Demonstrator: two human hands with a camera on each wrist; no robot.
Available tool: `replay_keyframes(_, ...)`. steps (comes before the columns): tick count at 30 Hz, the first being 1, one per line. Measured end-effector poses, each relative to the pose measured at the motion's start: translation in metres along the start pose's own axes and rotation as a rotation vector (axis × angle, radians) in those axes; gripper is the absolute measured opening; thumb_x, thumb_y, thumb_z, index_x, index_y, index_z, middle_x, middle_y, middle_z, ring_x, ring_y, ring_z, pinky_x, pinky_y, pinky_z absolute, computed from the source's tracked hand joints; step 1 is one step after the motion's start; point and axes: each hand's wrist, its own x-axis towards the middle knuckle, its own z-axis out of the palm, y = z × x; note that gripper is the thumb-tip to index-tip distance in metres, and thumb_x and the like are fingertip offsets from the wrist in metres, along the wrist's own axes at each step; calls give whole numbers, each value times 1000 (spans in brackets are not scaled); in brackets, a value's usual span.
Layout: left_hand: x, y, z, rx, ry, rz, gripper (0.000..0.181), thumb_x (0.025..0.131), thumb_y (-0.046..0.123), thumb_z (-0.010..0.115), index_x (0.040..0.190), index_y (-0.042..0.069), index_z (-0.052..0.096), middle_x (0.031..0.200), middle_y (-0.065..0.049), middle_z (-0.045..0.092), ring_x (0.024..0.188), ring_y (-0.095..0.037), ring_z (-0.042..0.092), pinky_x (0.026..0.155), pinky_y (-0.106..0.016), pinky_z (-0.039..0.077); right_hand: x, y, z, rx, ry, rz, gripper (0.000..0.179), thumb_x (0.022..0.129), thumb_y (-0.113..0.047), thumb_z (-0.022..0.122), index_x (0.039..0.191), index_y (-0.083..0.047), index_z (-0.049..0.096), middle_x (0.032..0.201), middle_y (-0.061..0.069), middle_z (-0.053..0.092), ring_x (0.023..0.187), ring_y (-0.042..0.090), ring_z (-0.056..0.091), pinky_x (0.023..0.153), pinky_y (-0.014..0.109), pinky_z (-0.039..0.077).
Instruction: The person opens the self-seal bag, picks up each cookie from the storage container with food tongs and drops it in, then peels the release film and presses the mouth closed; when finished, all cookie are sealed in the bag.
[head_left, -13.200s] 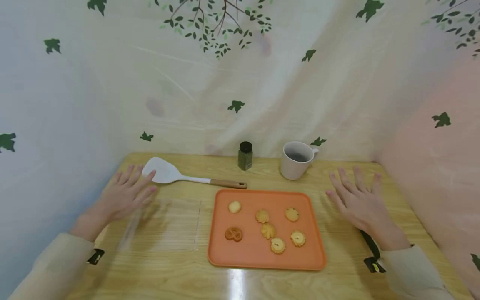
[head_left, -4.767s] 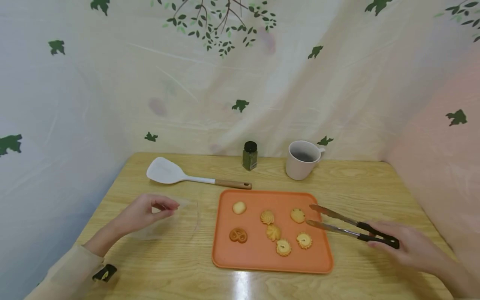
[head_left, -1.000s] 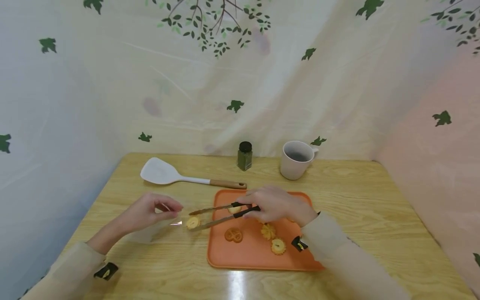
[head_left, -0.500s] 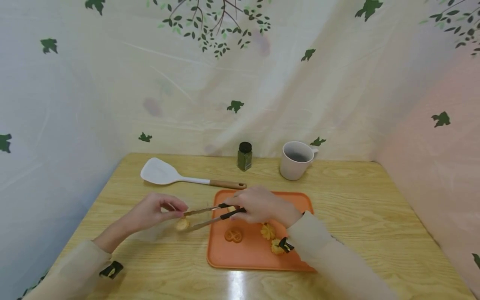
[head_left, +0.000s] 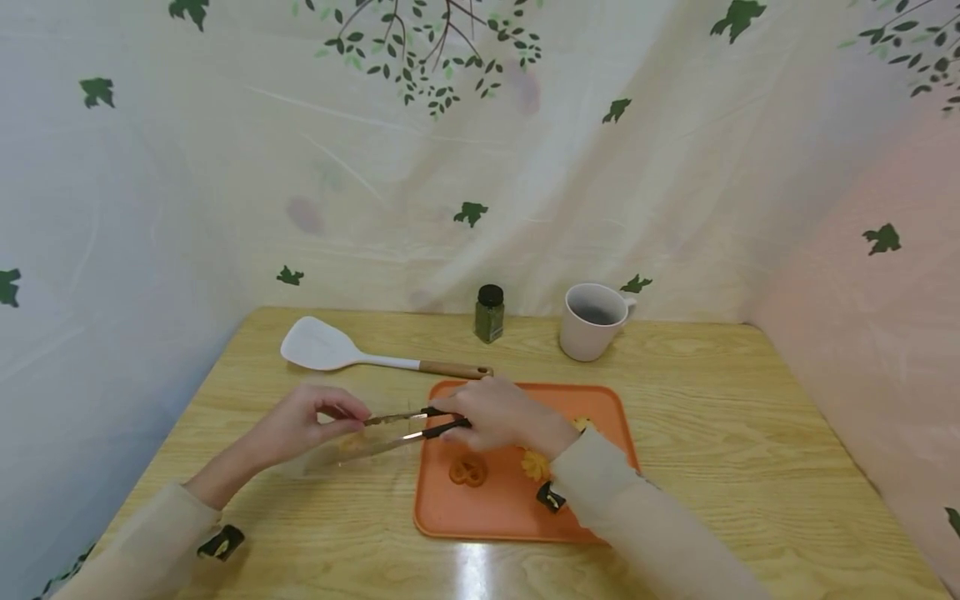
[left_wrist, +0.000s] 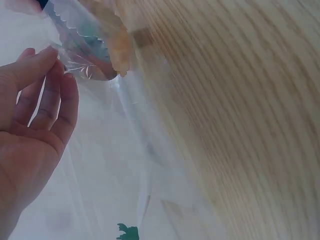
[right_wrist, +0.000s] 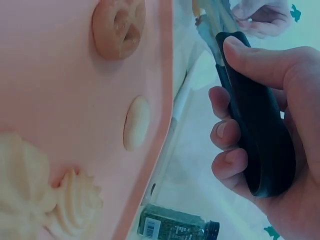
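Observation:
My left hand [head_left: 296,429] pinches the mouth of a clear plastic bag [left_wrist: 150,145] between thumb and fingertips, at the left of the table. In my right hand [head_left: 498,412] are metal tongs with black handles [right_wrist: 255,120], reaching leftward across the orange tray [head_left: 495,518]. Their tips extend into the bag, around a round cookie [left_wrist: 119,50] with a scalloped edge. Seen from the head, that cookie is blurred behind the plastic. A pretzel-shaped cookie [head_left: 468,470], a small pale round one [right_wrist: 136,123] and swirled cookies [right_wrist: 77,202] lie on the tray, some partly covered by my right arm.
Behind the tray, a white spatula [head_left: 318,344] with a wooden handle lies flat. A black-capped jar of green flakes [head_left: 490,317] and a pale mug [head_left: 588,333] stand near the back edge. A leaf-printed cloth [head_left: 390,183] hangs behind the table.
The tongs have come off the tray and moved left, carrying the cookie into the bag. My left hand keeps the bag's mouth pinched nearly in place.

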Motion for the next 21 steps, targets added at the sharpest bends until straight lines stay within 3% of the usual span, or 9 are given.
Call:
replay_keyframes(5, -3, -4, -1, 0, 48, 19, 21, 82, -10, 79, 96, 4, 76, 92, -5, 76, 82, -12, 71, 71, -26, 60, -1, 1, 2, 27, 8, 12, 20, 100, -34, 67, 115, -20, 69, 68, -10, 49, 53, 8, 41, 51, 25, 30)
replay_keyframes(10, 0, -3, 5, -21, 61, 59, 21, 81, -12, 78, 96, 3, 76, 92, -8, 76, 81, -14, 72, 70, -27, 60, 4, -4, 3, 43, -9, -4, 27, 101, -34, 65, 124, -19, 68, 74, -10, 53, 56, 8, 45, 51, 24, 32)
replay_keyframes(13, 1, -1, 7, -27, 63, 49, 20, 82, -12, 78, 95, 2, 76, 92, -9, 76, 82, -14, 72, 69, -30, 61, 8, -8, 5, 13, -3, 5, 34, 101, -36, 65, 130, -18, 67, 76, -11, 54, 57, 8, 46, 49, 24, 30)
replay_keyframes(21, 2, -4, 6, -38, 54, 0, 13, 86, -5, 77, 97, 1, 76, 93, -10, 75, 83, -19, 72, 71, -31, 61, 10, -8, 8, 25, 14, 9, 34, 100, -35, 66, 129, -17, 67, 74, -10, 52, 54, 7, 44, 48, 23, 29)
